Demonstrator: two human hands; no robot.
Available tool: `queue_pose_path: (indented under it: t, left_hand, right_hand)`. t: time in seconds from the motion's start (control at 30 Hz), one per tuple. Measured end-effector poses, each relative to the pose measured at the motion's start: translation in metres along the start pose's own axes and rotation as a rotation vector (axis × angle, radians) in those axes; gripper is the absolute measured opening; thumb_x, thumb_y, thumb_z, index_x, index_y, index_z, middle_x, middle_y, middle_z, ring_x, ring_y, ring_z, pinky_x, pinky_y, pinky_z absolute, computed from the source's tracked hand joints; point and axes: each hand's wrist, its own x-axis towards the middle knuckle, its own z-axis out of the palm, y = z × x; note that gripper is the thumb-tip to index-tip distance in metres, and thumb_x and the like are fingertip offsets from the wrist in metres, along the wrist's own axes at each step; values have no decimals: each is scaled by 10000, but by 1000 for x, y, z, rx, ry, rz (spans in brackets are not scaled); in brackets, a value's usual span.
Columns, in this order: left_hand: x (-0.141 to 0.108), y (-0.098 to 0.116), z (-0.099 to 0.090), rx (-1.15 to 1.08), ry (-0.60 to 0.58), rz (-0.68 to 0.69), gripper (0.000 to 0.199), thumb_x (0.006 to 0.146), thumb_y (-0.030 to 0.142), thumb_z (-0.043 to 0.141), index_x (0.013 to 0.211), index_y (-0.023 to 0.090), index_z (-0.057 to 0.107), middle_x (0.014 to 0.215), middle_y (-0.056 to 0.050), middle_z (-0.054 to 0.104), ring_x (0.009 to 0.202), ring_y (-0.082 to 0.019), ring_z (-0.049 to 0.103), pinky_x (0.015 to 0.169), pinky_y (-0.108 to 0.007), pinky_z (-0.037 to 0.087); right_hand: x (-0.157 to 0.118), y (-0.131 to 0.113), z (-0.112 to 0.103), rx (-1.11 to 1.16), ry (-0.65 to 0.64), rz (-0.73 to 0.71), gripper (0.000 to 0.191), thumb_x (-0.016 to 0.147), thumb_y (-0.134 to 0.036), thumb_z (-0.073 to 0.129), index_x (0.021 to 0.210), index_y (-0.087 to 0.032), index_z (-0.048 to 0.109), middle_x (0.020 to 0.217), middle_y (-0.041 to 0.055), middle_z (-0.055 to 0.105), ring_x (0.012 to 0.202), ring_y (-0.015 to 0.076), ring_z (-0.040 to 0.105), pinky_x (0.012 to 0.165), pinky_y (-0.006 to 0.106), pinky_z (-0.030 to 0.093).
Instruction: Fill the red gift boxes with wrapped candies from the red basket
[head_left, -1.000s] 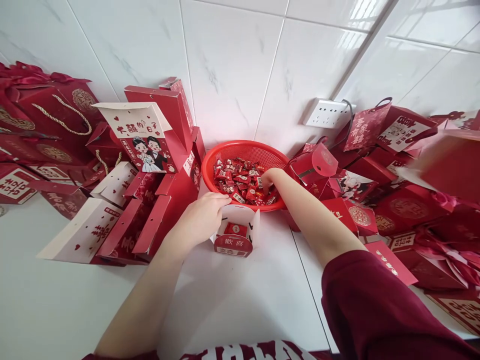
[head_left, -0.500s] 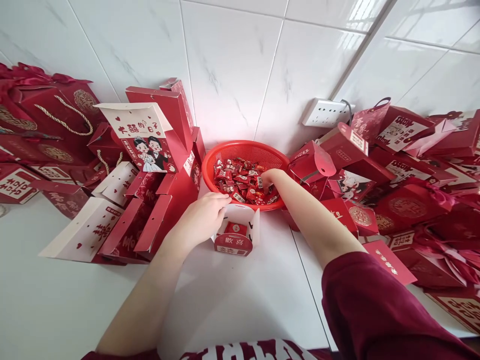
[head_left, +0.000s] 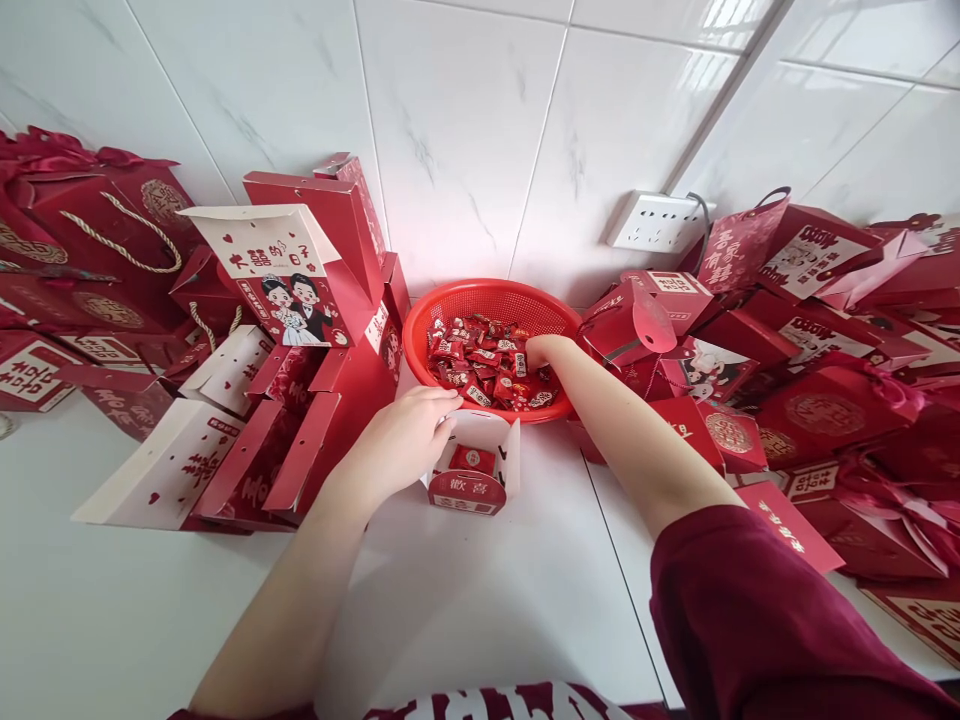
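A red plastic basket (head_left: 491, 292) with perforated sides holds many small red-wrapped candies (head_left: 484, 358). In front of it stands a small open red candy box (head_left: 469, 492) with a white inside; a red-wrapped piece lies in it. My left hand (head_left: 409, 425) grips the box's left wall, its thumb on the inner side and its fingertips close to the basket rim. My right hand (head_left: 546, 352) reaches into the right part of the basket. Its fingers are down among the candies and hidden, so what they hold does not show.
Open red boxes (head_left: 300, 420) stand close by on the left, with gift bags (head_left: 112, 230) behind them. More red boxes (head_left: 810, 410) are piled on the right. A white power strip (head_left: 656, 222) is against the tiled wall.
My right hand has sunk slightly deeper among the candies at the basket's right side. My left hand and the small box stay in place. The view has shifted a little.
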Motion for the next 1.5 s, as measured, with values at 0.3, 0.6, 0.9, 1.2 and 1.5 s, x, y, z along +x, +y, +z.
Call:
queue_pose_path:
  t: [0.3,0.6,0.9,1.2,1.5]
  left_hand:
    - [0,3,-2,66,-31,-23,427,994,292,375,1344,219,609,1421,-29,571,1359,-225,466,1107,-384,409]
    - [0,5,-2,99,-29,-29,430,998,284,377,1361,199,592,1437,-28,554,1362,-209,460,1099,-378,434]
    - [1,5,-2,103,-33,-30,433,1005,305,359,1358,215,594,1425,-13,565,1364,-204,456,1116,-391,416]
    - [1,4,-2,89,-27,-25,428,1005,303,362,1352,223,598,1415,-12,573,1353,-209,468,1108,-382,420]
    - [0,4,-2,81,-23,-21,430,1005,293,354,1345,216,606,1411,-15,578,1352,-211,468,1099,-376,430]
  right_hand:
    - [-4,-9,-4,105,-292,101,686,555,-643,846,968,-109,727,951,126,702,980,350,661,876,459,540]
    - [3,-9,0,570,-319,-76,1051,705,-961,286,1176,-90,636,978,217,726,841,322,703,742,422,576]
    - [-8,-26,-11,629,-71,-340,712,952,-708,258,1308,-200,607,1424,88,559,1112,244,630,783,265,582]
    - [-9,-29,-13,224,-116,-424,316,734,-116,672,982,-263,802,1090,-11,750,983,222,675,828,251,525]
    - [-12,-31,-12,24,-68,-399,587,734,-80,607,1269,-308,685,1346,-15,637,1180,262,610,938,281,483]
